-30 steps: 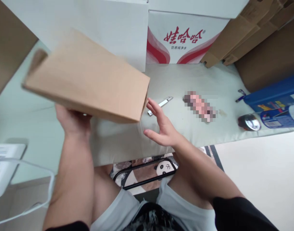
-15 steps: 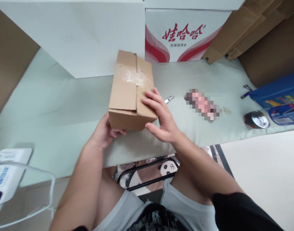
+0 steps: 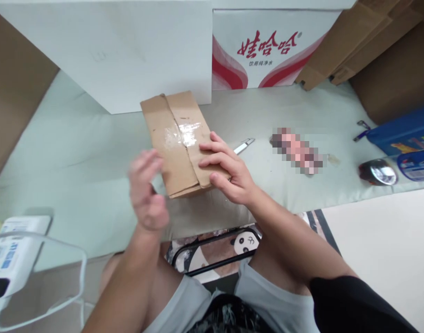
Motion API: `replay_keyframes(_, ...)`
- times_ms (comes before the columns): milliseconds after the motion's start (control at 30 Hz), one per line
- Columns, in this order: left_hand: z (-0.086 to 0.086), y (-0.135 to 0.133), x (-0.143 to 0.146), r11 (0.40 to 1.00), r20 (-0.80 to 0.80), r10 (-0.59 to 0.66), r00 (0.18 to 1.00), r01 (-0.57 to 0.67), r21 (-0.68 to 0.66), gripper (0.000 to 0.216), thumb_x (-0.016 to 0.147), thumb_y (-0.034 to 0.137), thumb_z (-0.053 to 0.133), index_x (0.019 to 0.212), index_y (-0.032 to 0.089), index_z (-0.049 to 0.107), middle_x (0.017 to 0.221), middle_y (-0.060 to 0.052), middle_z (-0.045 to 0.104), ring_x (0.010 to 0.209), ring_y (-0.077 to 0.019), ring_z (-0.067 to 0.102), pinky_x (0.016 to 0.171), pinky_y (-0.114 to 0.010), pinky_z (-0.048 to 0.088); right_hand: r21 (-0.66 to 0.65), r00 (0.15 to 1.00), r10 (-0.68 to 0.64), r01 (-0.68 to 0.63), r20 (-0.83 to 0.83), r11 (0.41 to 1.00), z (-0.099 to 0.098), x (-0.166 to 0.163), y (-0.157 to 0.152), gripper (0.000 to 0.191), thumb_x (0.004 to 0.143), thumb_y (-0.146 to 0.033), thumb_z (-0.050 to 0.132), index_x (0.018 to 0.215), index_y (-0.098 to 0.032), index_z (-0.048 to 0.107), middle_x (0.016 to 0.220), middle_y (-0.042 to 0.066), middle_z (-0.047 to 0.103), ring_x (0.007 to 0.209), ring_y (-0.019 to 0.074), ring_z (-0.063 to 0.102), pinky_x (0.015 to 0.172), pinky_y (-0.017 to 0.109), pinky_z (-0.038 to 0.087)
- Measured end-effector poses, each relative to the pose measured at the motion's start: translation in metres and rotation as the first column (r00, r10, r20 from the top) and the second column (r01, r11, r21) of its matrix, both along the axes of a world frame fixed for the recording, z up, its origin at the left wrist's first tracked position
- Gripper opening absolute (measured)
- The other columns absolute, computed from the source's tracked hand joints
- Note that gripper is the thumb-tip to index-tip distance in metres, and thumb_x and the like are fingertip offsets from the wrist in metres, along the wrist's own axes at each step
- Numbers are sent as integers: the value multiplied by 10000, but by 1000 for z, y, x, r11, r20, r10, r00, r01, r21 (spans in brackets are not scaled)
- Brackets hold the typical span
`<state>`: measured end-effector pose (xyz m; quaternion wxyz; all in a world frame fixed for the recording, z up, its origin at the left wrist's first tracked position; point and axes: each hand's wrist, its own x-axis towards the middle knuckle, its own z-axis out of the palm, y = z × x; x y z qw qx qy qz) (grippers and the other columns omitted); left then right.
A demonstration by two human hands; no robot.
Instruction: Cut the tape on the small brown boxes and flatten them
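A small brown cardboard box [image 3: 179, 157], its top seam crossed by clear tape, sits on the pale green cloth surface in front of me. My right hand [image 3: 229, 169] rests on the box's right side, fingers spread over the top and thumb at the near corner. Raised beside the box's left near edge, my left hand [image 3: 147, 192] is blurred, with nothing in it and thumb apart from the fingers. Just past my right fingers lies what looks like a white utility knife [image 3: 244, 145], partly hidden by that hand.
Large white cartons [image 3: 128, 55] stand along the back. A pixelated pinkish item [image 3: 297, 150], a dark round-topped container [image 3: 377, 172] and a blue case [image 3: 402, 132] lie to the right. At left is a white device [image 3: 21, 245] with a cable.
The box has turned, its far end swinging left, and now sits lower on the surface. My left hand has let go from beneath it and risen at its left. My right hand stays on it.
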<state>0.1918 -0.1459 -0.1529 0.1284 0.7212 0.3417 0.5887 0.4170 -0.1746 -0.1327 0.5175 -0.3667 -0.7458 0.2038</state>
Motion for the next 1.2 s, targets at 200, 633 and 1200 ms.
replay_keyframes(200,-14,-9,12,996,-163,-50,985,60,59,464,933,616,524,1270,317,633,1387,-88,608,1332,-338,583,1254,-638,325,-105,994,-90,82,-69,991,-6,14,0,366,1035,-480,413,1248,-274,628,1460,81,624,1470,268,502,1210,548,429)
replay_keyframes(633,-16,-8,12,993,-133,-81,988,92,79,431,947,529,522,1331,341,571,1396,-72,574,1305,-306,580,1268,-627,318,-246,489,-339,792,804,559,-12,62,11,276,898,-302,607,1091,-238,794,1280,173,637,1182,387,524,956,548,450)
replay_keyframes(1200,-7,-46,47,992,-176,-11,984,33,121,424,915,384,499,1321,271,545,1354,-117,587,1293,-315,567,1197,-611,419,-195,768,-527,491,-363,849,37,44,20,295,877,-443,667,873,-278,422,711,-73,468,532,92,551,501,246,480)
